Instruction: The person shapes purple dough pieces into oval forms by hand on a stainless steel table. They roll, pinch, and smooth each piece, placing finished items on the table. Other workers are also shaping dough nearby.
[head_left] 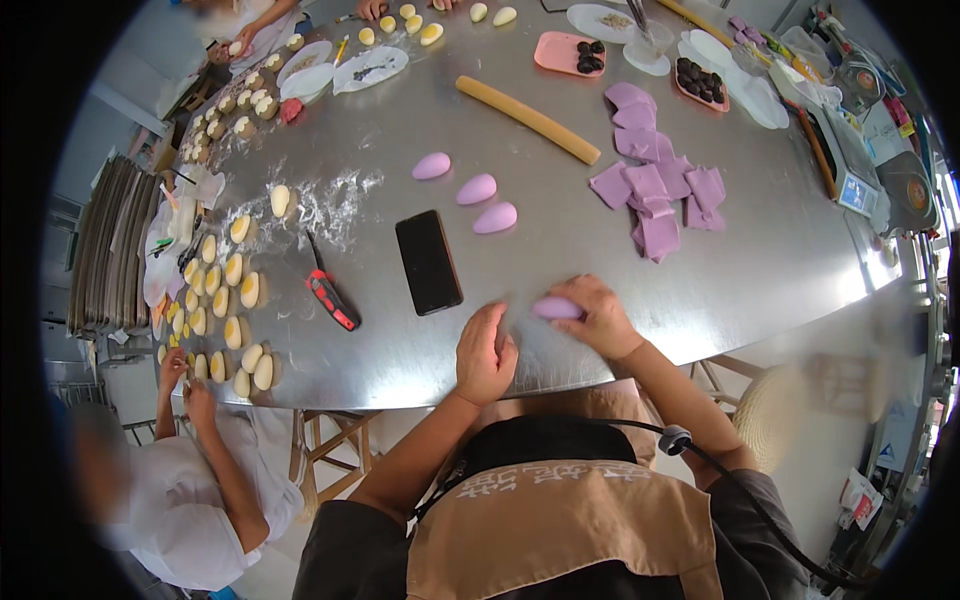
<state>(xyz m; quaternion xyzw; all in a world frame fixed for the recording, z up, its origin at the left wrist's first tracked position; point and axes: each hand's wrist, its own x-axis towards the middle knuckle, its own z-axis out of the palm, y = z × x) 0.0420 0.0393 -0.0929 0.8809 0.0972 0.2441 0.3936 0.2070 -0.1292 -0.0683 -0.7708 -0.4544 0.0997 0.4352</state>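
By the table's near edge, my right hand (pixel 604 322) curls its fingers and thumb round a smooth lilac egg-shaped dough piece (pixel 556 308) resting on the steel. My left hand (pixel 484 358) is just left of it, apart from the dough, fingers extended together and thumb standing off, holding nothing. Further off lie three similar pieces: one lilac dough egg (pixel 431 166), a second dough egg (pixel 476 189) and a third dough egg (pixel 495 217). To the right, flat lilac dough sheets (pixel 654 185) overlap in a loose pile.
On the steel table (pixel 540 250) lie a black phone (pixel 429 262), a red-and-black utility knife (pixel 331 297) and a wooden rolling pin (pixel 528 119). Pink trays of dark balls, one tray (pixel 545 52), stand beyond. A co-worker (pixel 200 490) handles yellow-and-white egg-shaped pieces (pixel 221 300) at left. A scale (pixel 852 190) stands right.
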